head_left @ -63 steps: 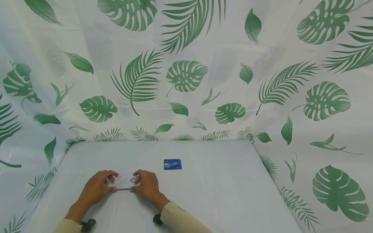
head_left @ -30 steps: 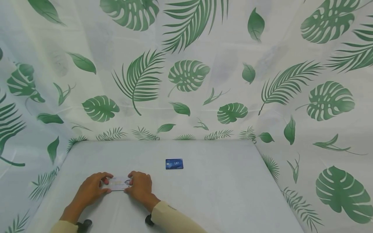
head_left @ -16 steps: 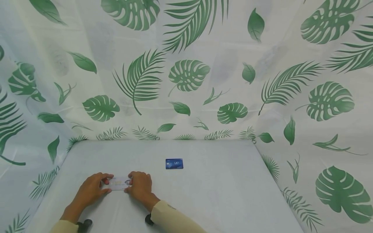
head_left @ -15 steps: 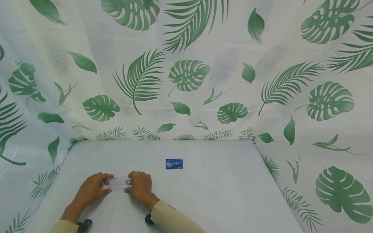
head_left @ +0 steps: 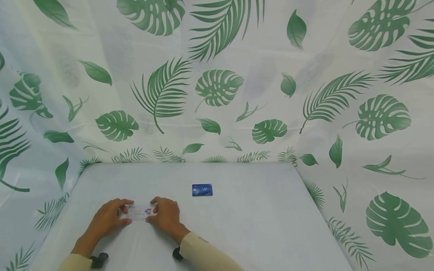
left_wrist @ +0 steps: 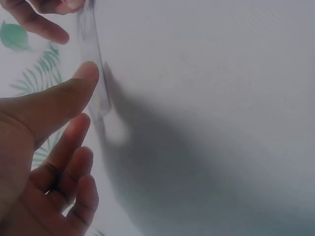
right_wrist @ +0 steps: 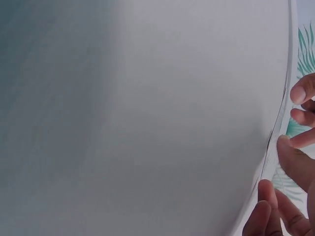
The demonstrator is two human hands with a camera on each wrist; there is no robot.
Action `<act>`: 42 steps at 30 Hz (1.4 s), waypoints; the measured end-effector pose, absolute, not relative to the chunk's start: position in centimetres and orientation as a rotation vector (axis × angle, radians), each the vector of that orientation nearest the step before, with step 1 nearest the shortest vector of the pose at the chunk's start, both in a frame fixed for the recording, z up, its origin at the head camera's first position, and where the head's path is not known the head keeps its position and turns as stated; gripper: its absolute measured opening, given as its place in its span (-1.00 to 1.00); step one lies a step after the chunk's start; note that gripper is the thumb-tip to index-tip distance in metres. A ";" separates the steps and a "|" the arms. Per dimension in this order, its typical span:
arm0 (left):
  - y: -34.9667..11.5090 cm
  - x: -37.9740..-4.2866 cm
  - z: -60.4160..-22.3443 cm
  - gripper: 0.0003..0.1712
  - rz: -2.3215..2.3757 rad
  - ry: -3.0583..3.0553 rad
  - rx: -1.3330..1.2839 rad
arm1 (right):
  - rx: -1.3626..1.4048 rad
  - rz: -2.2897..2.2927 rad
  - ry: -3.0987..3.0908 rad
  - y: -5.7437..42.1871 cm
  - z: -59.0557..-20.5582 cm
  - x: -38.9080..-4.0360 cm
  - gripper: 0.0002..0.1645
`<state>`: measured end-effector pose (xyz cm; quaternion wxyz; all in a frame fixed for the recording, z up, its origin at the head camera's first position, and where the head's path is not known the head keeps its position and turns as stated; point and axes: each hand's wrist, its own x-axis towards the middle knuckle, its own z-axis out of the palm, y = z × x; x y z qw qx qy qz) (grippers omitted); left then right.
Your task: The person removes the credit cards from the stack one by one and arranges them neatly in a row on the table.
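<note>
so, head: left hand (head_left: 108, 218) and right hand (head_left: 167, 214) pinch opposite ends of pale card (head_left: 139, 212), nearer table's (head_left: 257, 226) left edge; blue card (head_left: 202, 190) apart, wide tabletop rightward. left wrist: pale card nearly edge-on, open surface beside. right wrist: contact unclear.

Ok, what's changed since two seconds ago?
The left hand and right hand have moved slightly left with the pale card, away from the blue card. Nothing taken up or released: both still hold the pale card by its ends. The blue card stayed put.
</note>
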<state>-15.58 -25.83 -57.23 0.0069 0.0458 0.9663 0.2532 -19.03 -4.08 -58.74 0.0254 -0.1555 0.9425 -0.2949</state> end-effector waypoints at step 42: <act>-20.1 -19.4 -56.2 -0.31 0.877 3.038 0.258 | -0.344 -1.114 2.888 3.1 -58.1 -22.0 -0.39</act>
